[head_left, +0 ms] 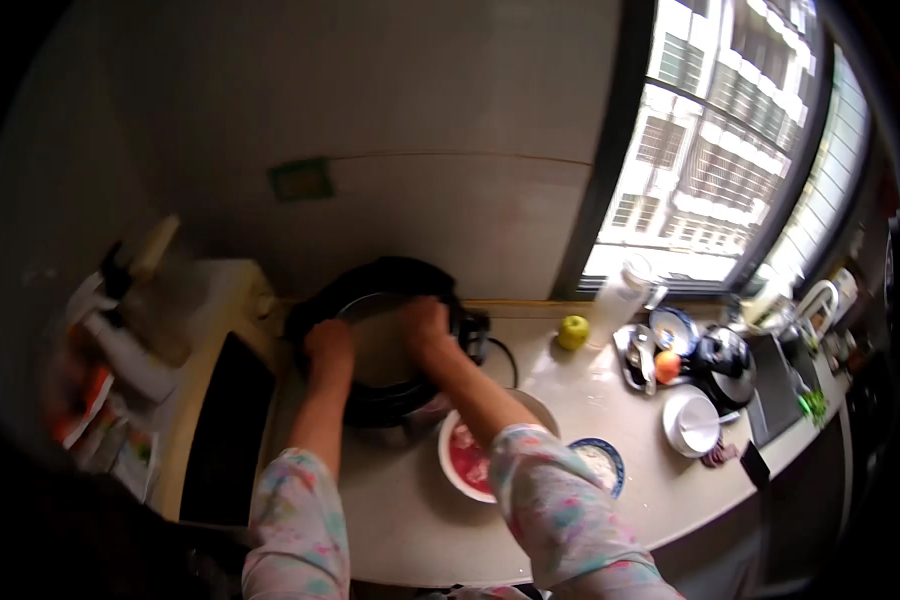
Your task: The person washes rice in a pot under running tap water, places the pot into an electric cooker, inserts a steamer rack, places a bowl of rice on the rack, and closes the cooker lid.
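Note:
Both of my hands are over a round black pan [375,402] at the back of the counter, with a pale round surface inside it. My left hand [330,343] is at the left part of the pan's inner rim, and my right hand [426,324] is at the right part. Blur hides the fingers of both, so I cannot make out what they hold. Beneath my right forearm stands a white bowl [450,470] with red liquid and pale pieces. Beside my right sleeve is a blue-rimmed bowl [620,470] of white stuff.
A microwave-like box [195,400] with bags on it stands left. To the right are a green apple [573,332], a clear jug [620,292], a tray [625,370] with utensils, stacked white bowls [691,422], a dark pot [735,385] and a sink [778,390].

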### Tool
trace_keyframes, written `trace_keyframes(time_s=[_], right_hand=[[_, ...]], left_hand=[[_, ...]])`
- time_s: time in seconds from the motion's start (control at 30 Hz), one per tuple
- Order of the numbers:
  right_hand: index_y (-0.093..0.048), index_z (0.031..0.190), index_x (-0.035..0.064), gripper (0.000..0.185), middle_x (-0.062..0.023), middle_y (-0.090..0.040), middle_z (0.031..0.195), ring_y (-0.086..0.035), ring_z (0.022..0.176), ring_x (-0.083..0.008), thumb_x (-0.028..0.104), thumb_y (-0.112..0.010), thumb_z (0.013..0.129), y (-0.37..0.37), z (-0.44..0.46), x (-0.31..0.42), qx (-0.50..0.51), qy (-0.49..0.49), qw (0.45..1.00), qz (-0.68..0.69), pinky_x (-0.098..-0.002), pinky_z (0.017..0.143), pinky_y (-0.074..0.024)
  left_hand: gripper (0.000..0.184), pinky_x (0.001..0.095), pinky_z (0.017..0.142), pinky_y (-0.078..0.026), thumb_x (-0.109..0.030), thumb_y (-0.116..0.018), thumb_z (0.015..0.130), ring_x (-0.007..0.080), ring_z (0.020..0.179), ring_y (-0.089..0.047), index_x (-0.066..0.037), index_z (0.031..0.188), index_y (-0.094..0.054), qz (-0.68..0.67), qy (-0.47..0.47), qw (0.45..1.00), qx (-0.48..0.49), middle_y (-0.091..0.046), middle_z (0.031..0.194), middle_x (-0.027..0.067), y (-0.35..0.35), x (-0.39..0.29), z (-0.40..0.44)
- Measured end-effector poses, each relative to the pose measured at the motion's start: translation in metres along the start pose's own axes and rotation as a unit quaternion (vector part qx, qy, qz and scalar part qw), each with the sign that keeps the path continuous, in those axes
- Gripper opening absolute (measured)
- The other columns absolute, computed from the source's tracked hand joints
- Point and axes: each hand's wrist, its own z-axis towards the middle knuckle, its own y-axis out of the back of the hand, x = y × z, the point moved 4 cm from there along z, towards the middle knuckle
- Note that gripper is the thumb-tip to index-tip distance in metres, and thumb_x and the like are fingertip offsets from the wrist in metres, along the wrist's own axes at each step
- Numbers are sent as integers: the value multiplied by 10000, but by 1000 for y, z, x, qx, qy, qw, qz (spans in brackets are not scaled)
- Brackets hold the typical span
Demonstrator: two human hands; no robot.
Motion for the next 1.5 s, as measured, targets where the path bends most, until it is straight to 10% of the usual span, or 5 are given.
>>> trace_keyframes(time_s=[0.03, 0.13, 0.53, 0.93, 1.5], right_hand=[[-670, 799, 124, 154, -72, -600, 855, -566, 785, -229, 186, -555, 719, 12, 31, -3, 216, -83, 971, 56, -369, 564, -411], [-648, 774, 128, 138, -47, -569, 834, -532, 765, -192, 206, -554, 709, 34, 52, -17, 264, -89, 952, 129, -330, 536, -403], [-570, 849, 45, 222, -125, -551, 1102, -486, 1105, -298, 69, -619, 634, 230, -49, -160, 35, -185, 906, 379, -435, 879, -397], [-616, 807, 33, 108, -139, -602, 961, -574, 900, -306, 15, -604, 702, 409, -366, -301, 283, -541, 789, 63, -392, 772, -462], [-619, 837, 42, 116, -118, -595, 1014, -572, 929, -292, 52, -608, 722, 375, -348, -448, 248, -435, 857, 124, -376, 788, -476]], left_hand=[[237, 415, 701, -534, -144, -471, 851, 298, 892, -644, -70, 891, -693, 6, -16, 1000, -15, -658, 956, 140, -4, -2, 0], [200, 370, 635, -545, -109, -469, 859, 258, 819, -662, -92, 859, -669, 82, -18, 994, -72, -661, 873, 114, -22, -3, 18], [469, 411, 970, -374, -426, -324, 917, 292, 1150, -495, -140, 1211, -551, 67, -208, 956, 196, -503, 1270, 116, -31, -23, 8], [131, 325, 672, -490, -69, -575, 817, 253, 770, -621, -53, 938, -623, -298, -133, 917, -228, -643, 883, 118, 55, -35, -70], [29, 214, 540, -394, 4, -609, 763, 61, 588, -479, 3, 777, -583, -496, -82, 862, -71, -541, 659, -8, -7, -159, -340]])
